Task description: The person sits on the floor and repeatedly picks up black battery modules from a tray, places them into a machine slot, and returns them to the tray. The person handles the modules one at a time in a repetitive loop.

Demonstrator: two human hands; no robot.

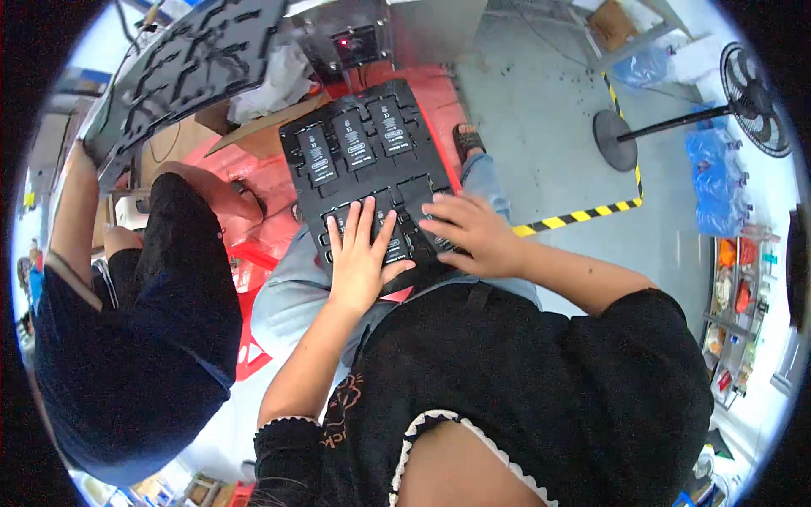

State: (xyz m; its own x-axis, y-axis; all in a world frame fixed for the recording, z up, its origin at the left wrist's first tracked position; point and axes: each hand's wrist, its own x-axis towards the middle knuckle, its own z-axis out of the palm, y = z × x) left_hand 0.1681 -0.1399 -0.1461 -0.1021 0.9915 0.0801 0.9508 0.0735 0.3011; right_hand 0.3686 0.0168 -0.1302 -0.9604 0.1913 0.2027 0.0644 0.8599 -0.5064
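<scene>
Resting flat on the black tray [372, 160] across the person's lap, the left hand [361, 258] lies released over a lower slot. The right hand [470, 234] presses beside it, fingers spread, apparently grasping nothing. Black rectangular modules [353, 144] fill the upper slots.

White labels on black packs [355, 144] in tray; brown cardboard box [262, 127] beside; blue bags [716, 182] right.

From my feed there's a standing fan [754, 100] off to the right, with yellow-black floor tape [583, 215] just left of its base and blue bags [716, 182] right below it.
</scene>
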